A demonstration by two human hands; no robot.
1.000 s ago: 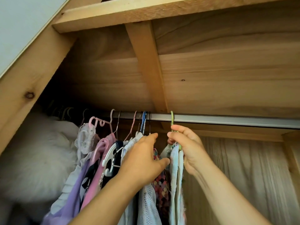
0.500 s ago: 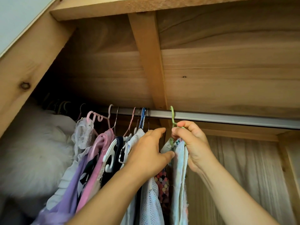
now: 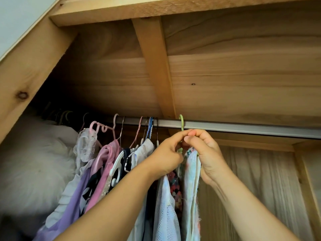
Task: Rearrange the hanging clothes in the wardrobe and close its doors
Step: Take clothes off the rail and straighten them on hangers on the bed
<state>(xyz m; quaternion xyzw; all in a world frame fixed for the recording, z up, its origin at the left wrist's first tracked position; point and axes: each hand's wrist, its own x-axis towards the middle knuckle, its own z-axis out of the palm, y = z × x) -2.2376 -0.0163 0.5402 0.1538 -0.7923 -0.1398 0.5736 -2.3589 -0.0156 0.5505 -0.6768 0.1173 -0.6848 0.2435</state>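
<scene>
Two hands [image 3: 166, 153] [image 3: 205, 150]; one rail [image 3: 243, 126]

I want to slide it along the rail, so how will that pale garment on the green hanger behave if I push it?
The pale garment hangs in limp folds, so it is probably floppy and light. Its thin green hanger hooks the smooth metal rail, so it likely slides easily but may swing.

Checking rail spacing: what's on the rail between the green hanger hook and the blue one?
Head view: one thin dark hook hangs between the green hanger hook and the blue hook; the rail is otherwise bare there.
</scene>
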